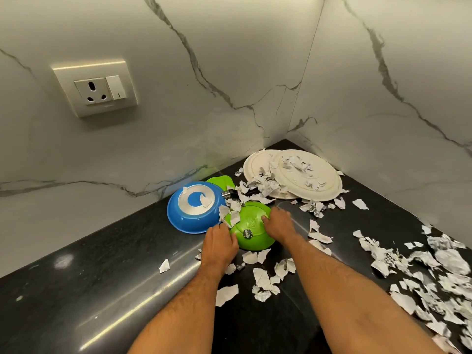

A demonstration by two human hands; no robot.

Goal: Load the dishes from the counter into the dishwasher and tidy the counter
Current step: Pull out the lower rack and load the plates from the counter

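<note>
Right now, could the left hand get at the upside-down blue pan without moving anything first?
Probably yes. The left hand rests at the near-left edge of the upturned green bowl, right beside the blue pan. Only torn paper scraps lie between them, nothing solid.

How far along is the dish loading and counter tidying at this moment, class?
Done: nothing visibly; no dishwasher shows. In hand: the left hand and right hand grip the overturned green bowl. Left: the blue pan, two white plates and torn paper scraps across the black counter.
</note>
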